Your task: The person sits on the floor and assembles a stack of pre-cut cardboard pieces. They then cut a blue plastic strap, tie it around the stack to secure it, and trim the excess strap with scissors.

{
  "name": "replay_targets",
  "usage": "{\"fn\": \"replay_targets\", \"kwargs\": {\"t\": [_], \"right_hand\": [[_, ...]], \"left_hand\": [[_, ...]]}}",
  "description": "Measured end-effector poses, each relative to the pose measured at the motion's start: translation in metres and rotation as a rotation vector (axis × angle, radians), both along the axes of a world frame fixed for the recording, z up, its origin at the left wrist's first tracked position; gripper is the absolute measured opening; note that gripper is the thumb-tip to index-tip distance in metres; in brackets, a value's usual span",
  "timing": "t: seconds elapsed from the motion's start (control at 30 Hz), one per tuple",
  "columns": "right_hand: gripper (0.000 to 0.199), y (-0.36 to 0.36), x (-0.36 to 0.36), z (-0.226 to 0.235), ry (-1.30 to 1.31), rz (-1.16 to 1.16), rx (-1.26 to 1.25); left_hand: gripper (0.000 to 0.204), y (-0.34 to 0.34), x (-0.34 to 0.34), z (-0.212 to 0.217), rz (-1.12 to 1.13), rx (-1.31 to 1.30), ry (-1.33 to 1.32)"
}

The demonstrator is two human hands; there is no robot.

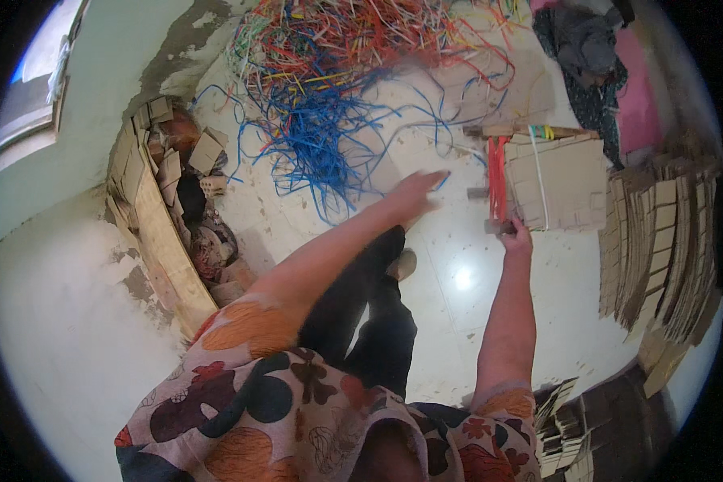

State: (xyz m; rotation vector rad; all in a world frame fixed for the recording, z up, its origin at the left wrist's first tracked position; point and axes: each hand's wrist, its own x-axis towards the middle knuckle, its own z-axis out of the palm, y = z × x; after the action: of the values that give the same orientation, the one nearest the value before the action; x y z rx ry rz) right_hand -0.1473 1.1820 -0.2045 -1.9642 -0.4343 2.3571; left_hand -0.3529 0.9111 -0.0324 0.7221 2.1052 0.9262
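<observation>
My left hand is stretched over the floor and smeared by motion. Its fingers point right, with a small blue bit at their tips; whether they grip it is unclear. Farther right, my right hand has its fingers closed at a small brown block. From that block a band of red straps runs away from me, along the left side of a stack of cardboard pieces. A white strap crosses the stack, and a green and yellow strap lies at its far edge.
A tangled heap of blue straps and red straps covers the far floor. Cardboard scraps lie behind a long board by the left wall. Tall cardboard stacks stand at right. Dark cloth lies far right.
</observation>
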Motion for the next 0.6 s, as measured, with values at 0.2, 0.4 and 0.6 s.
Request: {"fn": "replay_targets", "kwargs": {"t": [0.2,0.4,0.6], "right_hand": [[0.038,-0.085,-0.021,0.097,-0.433,0.371,0.288],[0.031,-0.136,0.062,0.136,-0.075,0.561,0.124],[0.034,-0.204,0.120,0.222,-0.025,0.911,0.207]], "left_hand": [[0.065,-0.360,0.136,0.058,0.085,-0.592,-0.084],[0.041,-0.478,0.293,0.220,0.350,-0.706,-0.367],[0.027,-0.510,0.482,0.164,0.907,-0.474,-0.452]]}}
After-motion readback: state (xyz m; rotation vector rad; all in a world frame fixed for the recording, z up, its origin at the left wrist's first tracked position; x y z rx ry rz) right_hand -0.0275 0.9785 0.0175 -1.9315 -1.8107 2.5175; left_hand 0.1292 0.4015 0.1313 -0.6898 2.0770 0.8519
